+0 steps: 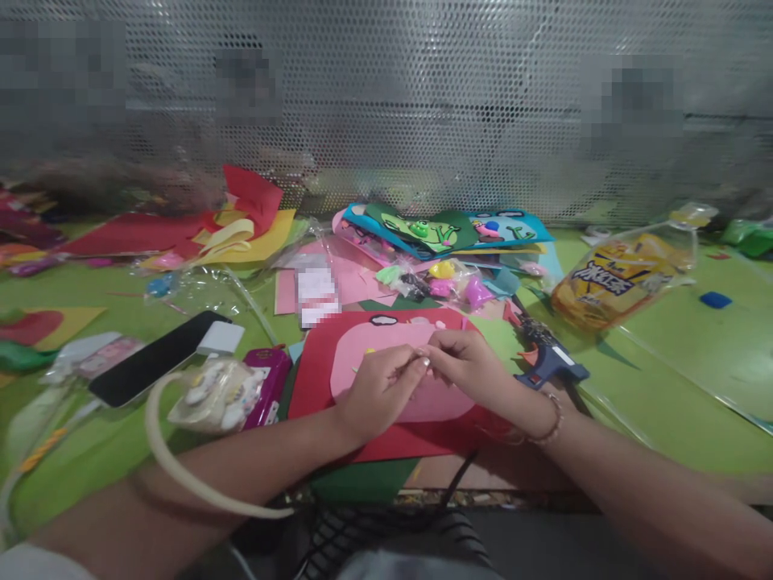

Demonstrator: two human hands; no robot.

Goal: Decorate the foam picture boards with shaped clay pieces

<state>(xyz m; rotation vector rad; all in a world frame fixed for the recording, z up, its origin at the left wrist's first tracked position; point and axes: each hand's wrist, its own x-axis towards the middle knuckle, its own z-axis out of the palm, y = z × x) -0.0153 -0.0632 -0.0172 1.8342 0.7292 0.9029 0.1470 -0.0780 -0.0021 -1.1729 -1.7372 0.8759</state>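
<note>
My left hand and my right hand meet at their fingertips, each in a closed pinch. Whatever lies between the fingers is too small to make out. Both hands are over a pink rounded paper shape on a red sheet. Near the top of the red sheet sits a small white cloud shape outlined in black. Small yellow and green bits on the pink shape are partly hidden behind my left hand. A dark blue glue gun lies to the right of my right hand.
Behind the red sheet lie small bags of coloured clay and stacked decorated paper pieces. A yellow snack bag is at the right. A black phone and a purple case lie left. A perforated metal panel bounds the back.
</note>
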